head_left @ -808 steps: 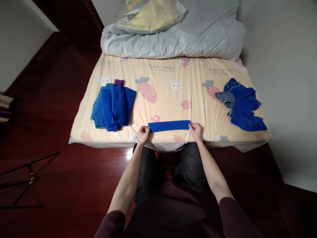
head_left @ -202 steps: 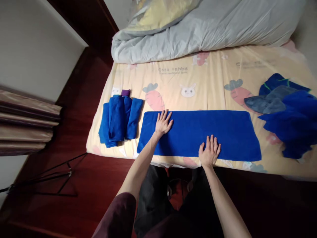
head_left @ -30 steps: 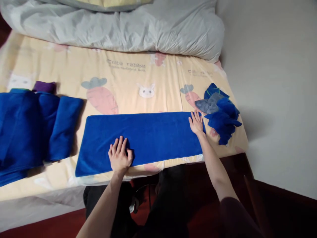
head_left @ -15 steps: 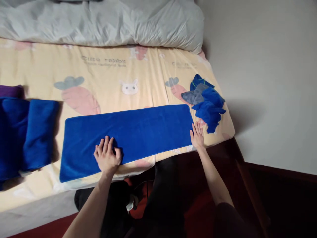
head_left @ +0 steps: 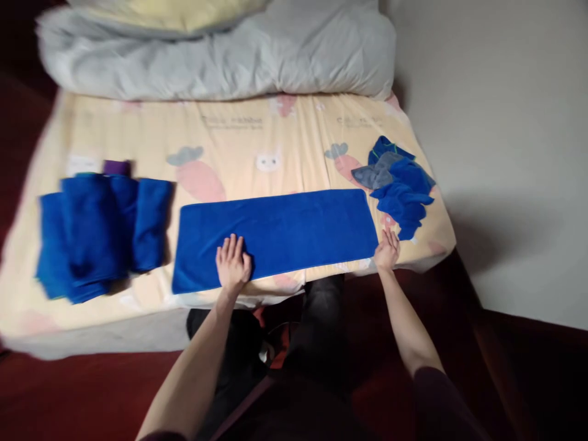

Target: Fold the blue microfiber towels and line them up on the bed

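A long blue cloth [head_left: 294, 226] lies flat along the front of a bed. My left hand [head_left: 233, 264] rests palm down on its front edge, left of the middle, with the fingers spread. At the cloth's front right corner is my right hand [head_left: 387, 250]; its thumb touches the corner and the other fingers stretch forward over the sheet. Whether the thumb and fingers pinch the corner is too small to tell.
Left of the cloth lie several folded blue cloths [head_left: 92, 233] and a purple one [head_left: 117, 167]. A crumpled blue and grey pile [head_left: 399, 184] sits at the right. Behind is a grey quilt [head_left: 229, 67]; a wall [head_left: 505, 153] stands at the right.
The view has shifted left and back, showing more folded cloths. My right hand has moved slightly down to the cloth's front right corner. My left hand stays on the cloth.
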Motion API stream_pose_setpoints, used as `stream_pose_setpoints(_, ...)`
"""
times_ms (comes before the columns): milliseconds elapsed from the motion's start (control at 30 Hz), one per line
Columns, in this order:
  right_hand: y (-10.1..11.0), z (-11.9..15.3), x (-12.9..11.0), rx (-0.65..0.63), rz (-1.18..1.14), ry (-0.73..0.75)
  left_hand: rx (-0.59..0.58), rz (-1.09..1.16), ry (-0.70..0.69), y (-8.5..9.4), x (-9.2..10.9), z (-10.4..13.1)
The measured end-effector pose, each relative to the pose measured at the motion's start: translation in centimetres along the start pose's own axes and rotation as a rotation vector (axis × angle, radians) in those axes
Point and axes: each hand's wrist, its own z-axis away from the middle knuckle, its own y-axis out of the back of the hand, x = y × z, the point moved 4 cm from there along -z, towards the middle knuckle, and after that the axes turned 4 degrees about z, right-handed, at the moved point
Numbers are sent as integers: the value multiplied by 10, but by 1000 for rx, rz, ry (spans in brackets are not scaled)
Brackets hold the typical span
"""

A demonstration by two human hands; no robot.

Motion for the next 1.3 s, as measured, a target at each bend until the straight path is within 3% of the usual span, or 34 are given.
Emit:
stream_pose_setpoints(67,2,3,3,-15,-29,-26,-44,-5,-19,10,-9,9)
stream_pose_setpoints(233,16,16,11,-126,-57,-125,18,-108,73,47,-58,54)
stream_pose_setpoints(333,34,21,-5,-60,-91,-223,-50,-148,22,57,-76,75)
stream_pose_setpoints(433,46,27,-64,56,-149,-181,-77,-167,17,59,-83,81)
stream_pose_setpoints(600,25,54,-207,-20,-183,7,-67,-190,104,54,-78,72)
stream_pose_setpoints(700,2,75,-257,-132,-174,68,-35,-196,89,50,-57,56)
stream_pose_setpoints(800,-14,87,-266,-181,-154,62,-53,-164,-77,31,-8,25)
stream_pose_setpoints(867,-19,89,-262,-166,-140,52,-123,-118,-218,4,39,-2)
stream_pose_setpoints(967,-24,89,-256,-144,-119,57,-244,-46,-414,-52,115,-44)
stream_pose_setpoints(1067,-29,90,-255,-152,-102,88,-318,2,-512,-101,166,-77)
stream_pose_setpoints(1100,-31,90,-255,-151,-98,91,-327,7,-503,-111,171,-86)
stream_pose_setpoints(1167,-32,90,-255,-134,-87,82,-309,2,-435,-120,164,-101)
stream_pose_setpoints(1300,-29,89,-257,-98,-71,70,-256,-22,-370,-101,103,-117)
